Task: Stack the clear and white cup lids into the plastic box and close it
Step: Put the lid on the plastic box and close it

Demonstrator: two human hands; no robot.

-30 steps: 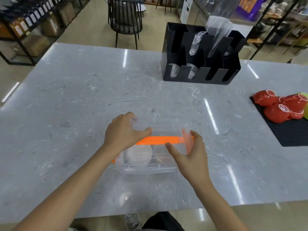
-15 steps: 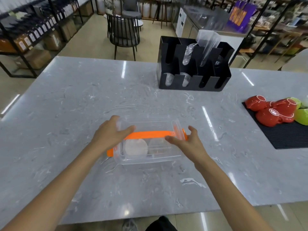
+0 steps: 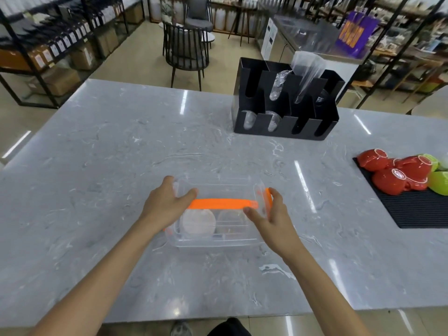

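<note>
Right now my two hands bracket the box (image 3: 215, 236), which sits on the marble table (image 3: 97, 166) just in front of me, near its front edge. My left hand (image 3: 167, 207) curls over the box's left end, thumb reaching across toward the orange handle (image 3: 218, 204) and fingers wrapped round the far corner, so it holds that end down and steadies it. My right hand (image 3: 271, 219) stands against the right end with the fingers fairly straight, thumb tip touching the handle's right end and the fingers lying along the orange clip (image 3: 268, 198) there; I read that as pressing the latch home rather than gripping anything, though the clear plastic makes it hard to tell whether the clip is fully seated. Hands on opposite ends make sense: pushing one latch would slide the light box across the smooth stone unless the other side is braced. Through the wall I see the white lid (image 3: 198, 223) standing on the left and the clear lids (image 3: 231, 221) beside it on the right, so the stacking looks done and only the closing is in hand. Well apart, at the back, stands the black organizer (image 3: 286, 127) with sleeved cups in it, and off to the right red and green cups (image 3: 397, 173) lie on a black mat (image 3: 424, 212), none of them in my way.
</note>
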